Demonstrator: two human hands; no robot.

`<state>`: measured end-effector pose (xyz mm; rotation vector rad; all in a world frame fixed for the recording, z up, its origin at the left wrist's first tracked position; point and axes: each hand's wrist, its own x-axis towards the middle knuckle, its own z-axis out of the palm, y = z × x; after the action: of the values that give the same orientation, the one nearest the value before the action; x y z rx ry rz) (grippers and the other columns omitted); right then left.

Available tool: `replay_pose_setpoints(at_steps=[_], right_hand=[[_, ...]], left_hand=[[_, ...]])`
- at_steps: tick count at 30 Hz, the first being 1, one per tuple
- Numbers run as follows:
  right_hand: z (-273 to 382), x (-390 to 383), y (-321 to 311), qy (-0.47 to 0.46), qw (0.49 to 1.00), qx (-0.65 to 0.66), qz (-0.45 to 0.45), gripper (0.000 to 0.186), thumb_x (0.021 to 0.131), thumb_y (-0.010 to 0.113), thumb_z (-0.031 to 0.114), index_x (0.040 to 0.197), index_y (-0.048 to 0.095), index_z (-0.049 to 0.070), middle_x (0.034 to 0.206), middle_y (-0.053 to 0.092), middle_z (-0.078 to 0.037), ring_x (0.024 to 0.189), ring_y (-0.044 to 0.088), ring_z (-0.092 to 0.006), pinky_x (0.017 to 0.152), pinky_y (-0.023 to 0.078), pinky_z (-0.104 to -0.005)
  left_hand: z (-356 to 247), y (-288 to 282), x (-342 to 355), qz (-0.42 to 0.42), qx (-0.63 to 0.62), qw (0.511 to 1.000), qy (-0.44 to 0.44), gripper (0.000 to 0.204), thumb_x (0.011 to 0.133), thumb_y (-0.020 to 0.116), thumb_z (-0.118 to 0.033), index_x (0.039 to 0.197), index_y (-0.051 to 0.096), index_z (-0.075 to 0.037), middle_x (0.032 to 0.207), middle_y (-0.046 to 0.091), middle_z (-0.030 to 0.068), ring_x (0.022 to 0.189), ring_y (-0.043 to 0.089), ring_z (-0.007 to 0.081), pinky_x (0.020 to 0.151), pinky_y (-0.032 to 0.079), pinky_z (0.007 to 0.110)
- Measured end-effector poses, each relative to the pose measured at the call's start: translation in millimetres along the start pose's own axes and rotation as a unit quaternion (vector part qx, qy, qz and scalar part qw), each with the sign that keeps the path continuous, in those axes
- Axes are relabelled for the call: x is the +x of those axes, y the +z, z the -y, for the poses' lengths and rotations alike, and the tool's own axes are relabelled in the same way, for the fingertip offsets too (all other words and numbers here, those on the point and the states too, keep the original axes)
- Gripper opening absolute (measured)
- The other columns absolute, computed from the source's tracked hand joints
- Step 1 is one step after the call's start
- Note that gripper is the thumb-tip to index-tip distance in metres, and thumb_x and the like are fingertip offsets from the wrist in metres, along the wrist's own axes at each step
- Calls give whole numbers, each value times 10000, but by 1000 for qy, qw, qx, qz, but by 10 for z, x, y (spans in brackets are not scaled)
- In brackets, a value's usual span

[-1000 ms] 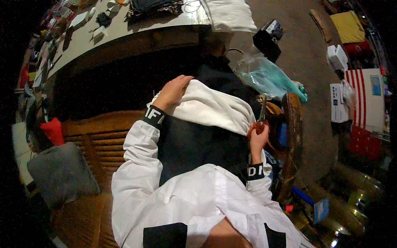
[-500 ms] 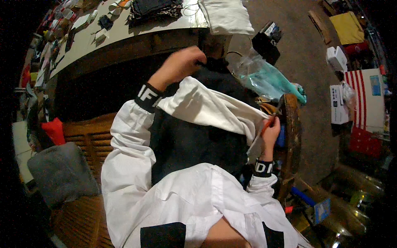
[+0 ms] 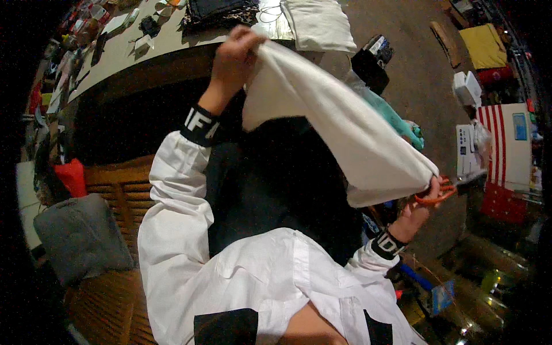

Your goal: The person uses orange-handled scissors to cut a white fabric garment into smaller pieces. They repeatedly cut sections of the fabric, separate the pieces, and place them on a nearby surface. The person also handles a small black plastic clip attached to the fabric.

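My left hand (image 3: 234,54) raised high, fist pinching top corner of white cloth (image 3: 339,132). My right hand (image 3: 422,204) lower, out to right, closed on opposite corner, orange scissors (image 3: 435,195) tucked in same grip. Cloth stretched taut between hands, held in air above dark lap, in front of near edge of long surface (image 3: 144,49). Left forearm angled up, wrist bent; right elbow tucked, wrist cocked up. Judgement: keep tension even, blades pointed away from fabric and fingers, corners pinched firm.
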<state>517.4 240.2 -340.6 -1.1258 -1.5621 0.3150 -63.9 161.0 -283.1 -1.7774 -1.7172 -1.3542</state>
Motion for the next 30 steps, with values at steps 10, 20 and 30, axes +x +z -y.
replay_pose_setpoints(at_steps=[10,20,30], right_hand=[[1413,-144,-110,-33,986,-124,106,523,794,659,264,1204,503,-21,1251,466,-226,1248,395,-331,1072,219,-484],[2133,-375,463,348,904,204,140,299,787,601,39,1057,471,28,995,476,-41,961,460,-146,875,341,-265],[1625,-543,396,168,943,186,217,516,852,635,370,1219,520,26,1318,439,-213,1244,421,-345,1048,314,-453]], left_hand=[[290,281,-186,41,-150,975,-158,236,790,552,-29,1004,647,-55,1000,617,108,972,600,242,841,479,301],[-304,346,-1287,197,-106,949,-222,213,788,645,-129,958,607,-6,1029,552,156,919,578,313,794,482,354],[-1921,276,-1852,467,-403,683,-391,562,879,609,-281,1300,401,28,1231,525,173,1124,527,249,934,435,342]])
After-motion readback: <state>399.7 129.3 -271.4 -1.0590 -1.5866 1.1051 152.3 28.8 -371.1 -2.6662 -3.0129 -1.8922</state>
